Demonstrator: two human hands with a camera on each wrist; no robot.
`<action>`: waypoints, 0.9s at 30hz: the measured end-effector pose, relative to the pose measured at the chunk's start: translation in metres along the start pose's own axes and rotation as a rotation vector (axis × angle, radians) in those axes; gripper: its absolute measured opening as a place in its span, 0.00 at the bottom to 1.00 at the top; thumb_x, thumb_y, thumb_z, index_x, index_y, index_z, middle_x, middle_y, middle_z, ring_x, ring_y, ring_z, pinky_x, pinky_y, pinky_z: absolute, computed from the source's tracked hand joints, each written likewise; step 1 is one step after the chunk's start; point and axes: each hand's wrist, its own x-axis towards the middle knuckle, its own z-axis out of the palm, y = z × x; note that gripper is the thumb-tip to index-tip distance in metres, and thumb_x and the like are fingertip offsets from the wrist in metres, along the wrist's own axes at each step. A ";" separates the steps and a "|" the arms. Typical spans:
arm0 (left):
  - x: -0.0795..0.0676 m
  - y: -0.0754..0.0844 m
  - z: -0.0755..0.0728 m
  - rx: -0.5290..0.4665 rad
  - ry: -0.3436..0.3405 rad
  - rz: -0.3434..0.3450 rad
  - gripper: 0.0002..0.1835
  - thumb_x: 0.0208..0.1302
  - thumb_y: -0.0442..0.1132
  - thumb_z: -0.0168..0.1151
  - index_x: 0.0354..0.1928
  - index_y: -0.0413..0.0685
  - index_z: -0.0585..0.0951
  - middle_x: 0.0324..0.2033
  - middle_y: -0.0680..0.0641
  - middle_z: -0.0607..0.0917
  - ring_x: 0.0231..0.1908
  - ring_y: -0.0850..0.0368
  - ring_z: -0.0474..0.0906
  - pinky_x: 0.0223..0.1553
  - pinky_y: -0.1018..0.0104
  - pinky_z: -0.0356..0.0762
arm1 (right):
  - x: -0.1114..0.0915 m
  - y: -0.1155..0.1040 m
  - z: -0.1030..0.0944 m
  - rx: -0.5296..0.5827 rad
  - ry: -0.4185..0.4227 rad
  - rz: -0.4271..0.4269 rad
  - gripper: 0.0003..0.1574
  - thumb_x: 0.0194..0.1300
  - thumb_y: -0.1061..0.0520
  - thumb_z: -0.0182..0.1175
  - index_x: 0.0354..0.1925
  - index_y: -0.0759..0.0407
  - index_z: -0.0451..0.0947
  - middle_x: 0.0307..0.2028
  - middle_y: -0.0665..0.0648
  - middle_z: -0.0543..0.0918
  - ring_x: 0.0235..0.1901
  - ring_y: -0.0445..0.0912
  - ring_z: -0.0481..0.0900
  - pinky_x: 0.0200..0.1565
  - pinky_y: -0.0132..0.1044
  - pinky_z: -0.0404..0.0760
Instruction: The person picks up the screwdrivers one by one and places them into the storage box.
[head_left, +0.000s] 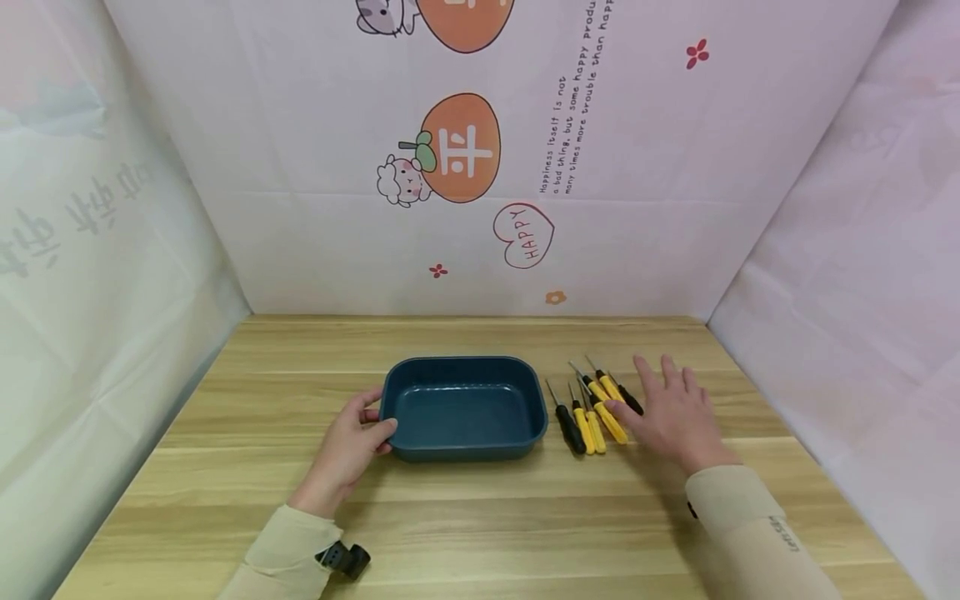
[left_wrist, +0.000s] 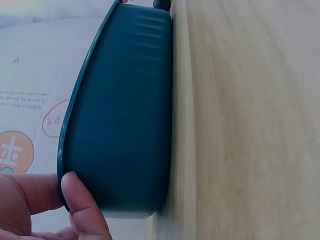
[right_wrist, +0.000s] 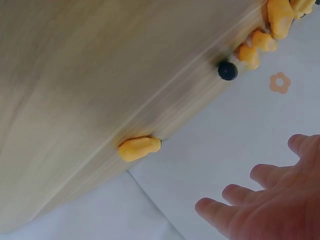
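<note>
A dark teal rectangular plastic basin (head_left: 457, 421) rests on the wooden table, with nothing inside it. My left hand (head_left: 347, 446) pinches its left end; in the left wrist view the thumb and a finger of that hand (left_wrist: 82, 212) clasp the rim. To the right of the basin lies a loose cluster of small screwdrivers with yellow handles (head_left: 611, 423) and black handles (head_left: 570, 429), most shafts pointing away. Over the cluster's right side, my right hand (head_left: 678, 417) is held palm down with fingers spread. The right wrist view shows one yellow handle (right_wrist: 140, 148) lying apart from the others.
The wooden tabletop (head_left: 480, 533) extends in front of the basin and to both sides. A white printed cloth (head_left: 630, 250) stands as a wall behind the table, with more cloth walls on the left (head_left: 97, 250) and right (head_left: 847, 292).
</note>
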 end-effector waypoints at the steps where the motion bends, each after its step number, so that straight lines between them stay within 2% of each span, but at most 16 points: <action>1: 0.000 0.000 0.001 -0.001 -0.001 -0.001 0.32 0.73 0.29 0.60 0.77 0.42 0.65 0.50 0.39 0.71 0.38 0.53 0.77 0.36 0.70 0.82 | 0.000 0.001 -0.001 -0.001 -0.002 0.003 0.66 0.69 0.16 0.43 0.84 0.55 0.42 0.78 0.80 0.43 0.72 0.85 0.43 0.68 0.81 0.48; 8: -0.001 -0.001 0.003 -0.008 -0.012 0.004 0.32 0.74 0.29 0.59 0.77 0.42 0.64 0.49 0.40 0.71 0.39 0.52 0.77 0.36 0.71 0.82 | 0.003 0.012 -0.003 -0.011 -0.023 0.025 0.66 0.69 0.15 0.40 0.85 0.54 0.38 0.78 0.80 0.40 0.72 0.86 0.41 0.68 0.81 0.48; 17: -0.003 0.000 0.004 -0.008 -0.021 0.002 0.32 0.74 0.29 0.60 0.77 0.42 0.64 0.50 0.40 0.71 0.40 0.51 0.77 0.36 0.70 0.82 | 0.007 0.022 -0.008 0.010 -0.042 0.042 0.66 0.70 0.16 0.40 0.84 0.57 0.38 0.78 0.82 0.40 0.71 0.86 0.42 0.68 0.80 0.47; 21: -0.004 0.000 0.004 -0.011 -0.020 -0.001 0.32 0.74 0.30 0.60 0.77 0.43 0.64 0.50 0.40 0.70 0.40 0.51 0.77 0.36 0.70 0.82 | 0.010 0.027 -0.009 0.013 -0.054 0.040 0.67 0.71 0.17 0.41 0.84 0.59 0.37 0.77 0.83 0.41 0.71 0.87 0.44 0.69 0.79 0.47; 27: -0.004 0.000 0.005 -0.006 -0.017 -0.005 0.33 0.74 0.29 0.59 0.77 0.43 0.64 0.50 0.40 0.70 0.40 0.51 0.77 0.36 0.71 0.82 | 0.013 0.033 -0.006 0.018 -0.055 0.048 0.68 0.71 0.17 0.40 0.84 0.60 0.35 0.76 0.85 0.41 0.69 0.87 0.49 0.66 0.80 0.53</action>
